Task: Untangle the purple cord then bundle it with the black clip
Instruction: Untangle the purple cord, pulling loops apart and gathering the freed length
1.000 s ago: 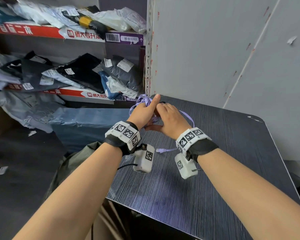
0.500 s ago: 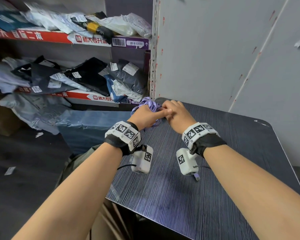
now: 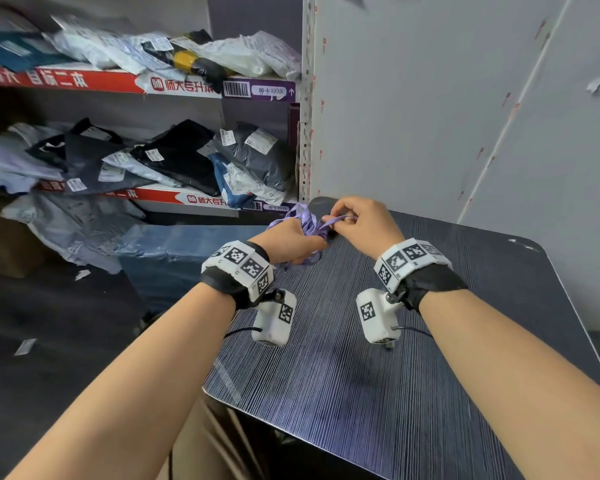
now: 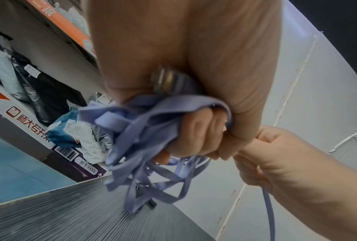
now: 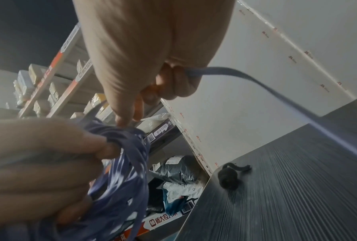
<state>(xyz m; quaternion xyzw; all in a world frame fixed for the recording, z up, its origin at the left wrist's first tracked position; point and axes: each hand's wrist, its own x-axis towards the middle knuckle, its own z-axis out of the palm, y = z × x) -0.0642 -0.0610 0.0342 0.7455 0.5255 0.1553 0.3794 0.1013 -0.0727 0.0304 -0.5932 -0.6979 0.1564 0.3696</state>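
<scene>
Even indoor light; wrist views blurred, edges warped.

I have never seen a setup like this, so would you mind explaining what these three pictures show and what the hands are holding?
No machine here: a person wears one camera on the head and one on each wrist. The head view looks down at both hands over a dark striped table. The left hand grips a bunch of purple cord. The right hand pinches one strand of it, shown in the right wrist view. A black clip lies on the table near its far corner, untouched. Shelves of parcels stand behind.
</scene>
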